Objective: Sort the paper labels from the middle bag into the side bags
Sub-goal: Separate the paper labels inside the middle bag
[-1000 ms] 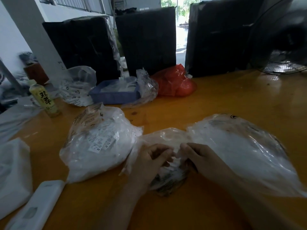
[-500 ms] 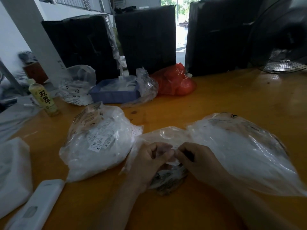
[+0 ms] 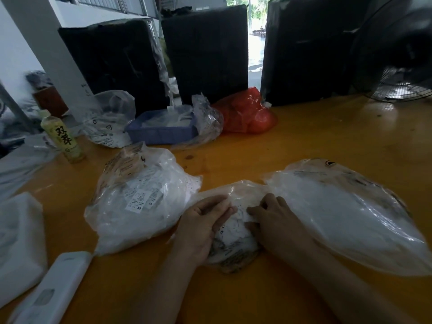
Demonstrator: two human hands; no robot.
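Note:
The middle bag [image 3: 233,256] is a small clear plastic bag lying on the orange table [image 3: 315,136], with white paper labels [image 3: 236,228] showing in it. My left hand [image 3: 201,230] rests against the labels' left side, fingers fairly straight. My right hand [image 3: 273,218] curls its fingers and thumb round the labels from the right. The left side bag [image 3: 140,202], bulging with white labels, lies left of my hands. The larger, flatter right side bag [image 3: 339,213] lies to the right, touching my right wrist.
A white flat device [image 3: 53,291] and a white packet [image 3: 18,232] lie at the near left. Behind stand a tea bottle [image 3: 63,136], another clear bag [image 3: 109,120], a blue tray [image 3: 161,129], a red bag [image 3: 247,115], black wrapped boxes [image 3: 205,52] and a fan [image 3: 397,54].
Both hands were pinching a label between their fingertips above the middle bag. Now they have dropped onto the label pile; the left hand's fingers have straightened and the right hand grips the pile.

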